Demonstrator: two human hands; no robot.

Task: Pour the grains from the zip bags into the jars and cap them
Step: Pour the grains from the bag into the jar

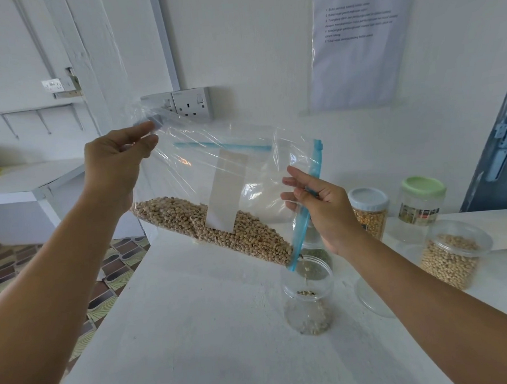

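Note:
A clear zip bag [215,176] with a blue zip strip and a white label hangs tilted above the white table, pale beans heaped along its lower edge. My left hand [117,161] pinches its upper left corner. My right hand [321,205] pinches the blue zip edge at the right. The bag's lower right corner sits over an open clear jar [307,295], and a few beans lie in the jar's bottom.
At the right stand an open jar full of beans [452,257], a blue-lidded jar of yellow grain [369,211] and a green-lidded clear jar [422,202]. A clear lid [371,300] lies on the white table [195,329]. Wall sockets [190,103] are behind the bag.

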